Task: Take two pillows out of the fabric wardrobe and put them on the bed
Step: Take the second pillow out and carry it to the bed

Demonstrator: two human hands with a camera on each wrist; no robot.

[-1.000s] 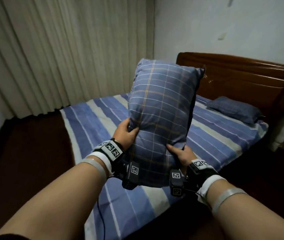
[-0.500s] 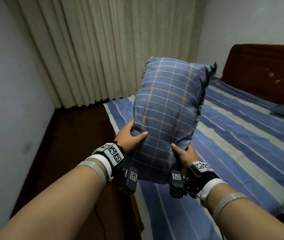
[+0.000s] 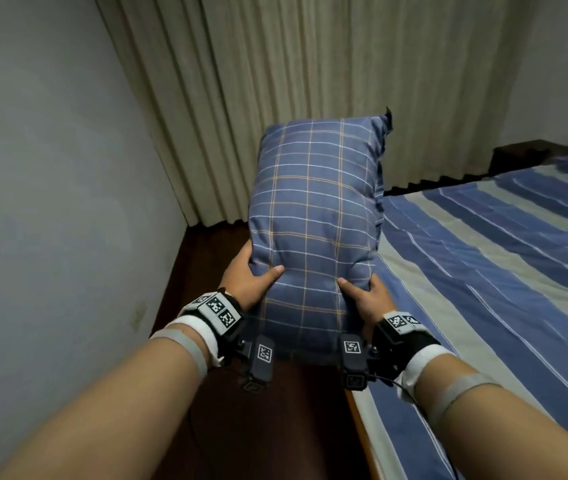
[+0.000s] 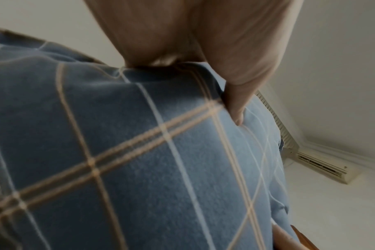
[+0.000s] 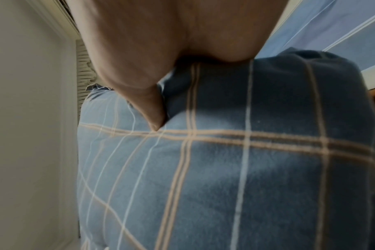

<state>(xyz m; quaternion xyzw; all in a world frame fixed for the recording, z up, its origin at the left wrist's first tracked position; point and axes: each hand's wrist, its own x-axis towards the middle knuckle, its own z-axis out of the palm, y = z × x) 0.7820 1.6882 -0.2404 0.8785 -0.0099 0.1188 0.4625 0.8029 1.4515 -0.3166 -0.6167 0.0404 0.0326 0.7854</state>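
Thumbs come first: the thumb of the left hand [image 3: 246, 282] lies pressed across the front face of the blue plaid pillow [image 3: 317, 230], and the thumb of the right hand [image 3: 367, 299] digs into the same face from the other side. In the left wrist view the thumb [image 4: 235, 104] dents the cloth, and in the right wrist view the other thumb [image 5: 152, 108] does likewise. The remaining fingers of both hands wrap behind the pillow, out of sight, so each hand is closed in a grip round the lower end, one on each side edge.

Pillow itself stands upright in the air in front of the person, its short end down between the wrists, its top corner near the curtains [image 3: 275, 81]. It hangs over the dark wooden floor [image 3: 206, 271], just beside the left edge of the bed [image 3: 500, 271] and not resting on it. Blue and pale striped bedding covers the bed. Each wrist carries a black band [image 3: 218, 311] bearing square coded markers. A grey wall [image 3: 50, 168] closes off the left side.
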